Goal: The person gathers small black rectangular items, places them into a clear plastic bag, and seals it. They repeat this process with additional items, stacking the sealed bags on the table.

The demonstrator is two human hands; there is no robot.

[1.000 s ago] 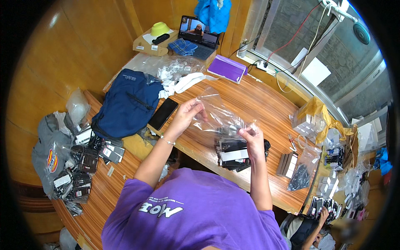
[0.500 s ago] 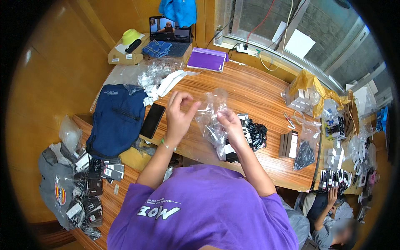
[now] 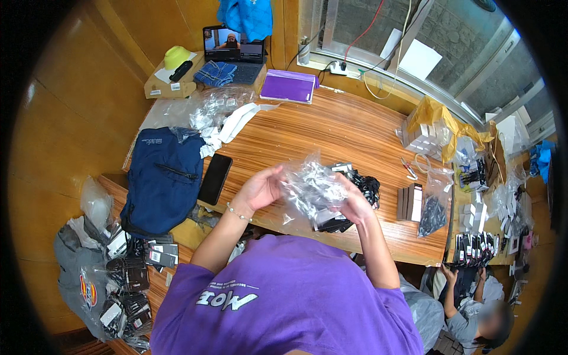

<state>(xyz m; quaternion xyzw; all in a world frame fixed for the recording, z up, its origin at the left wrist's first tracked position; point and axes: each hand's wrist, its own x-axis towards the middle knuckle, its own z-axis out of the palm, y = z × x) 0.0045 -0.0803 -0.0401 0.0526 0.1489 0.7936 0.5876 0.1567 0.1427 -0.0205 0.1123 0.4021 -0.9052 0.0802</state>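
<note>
A crumpled clear plastic bag [image 3: 310, 183] is held up between my two hands over the near edge of the wooden table. My left hand [image 3: 262, 188] grips its left side, fingers partly hidden behind the plastic. On the opposite side my right hand [image 3: 354, 200] has its fingers wrapped round the bag. Small bright pieces or just glare show through the film; I cannot tell which. Behind and below my right hand lies a pile of black packaged items [image 3: 368, 188] with black cords and white labels.
Left of my hands lie a black phone [image 3: 215, 179] and a navy bag [image 3: 158, 177]. Grey boxes [image 3: 409, 202] and a clear bag of black parts [image 3: 433, 216] stand at the right. A purple folder [image 3: 289, 87] lies far back. A co-worker [image 3: 473, 313] sits at lower right.
My hands have come down and spread to both sides of the plastic bag; my left hand, apart from it before, now grips it. The co-worker's hands have shifted by the packages.
</note>
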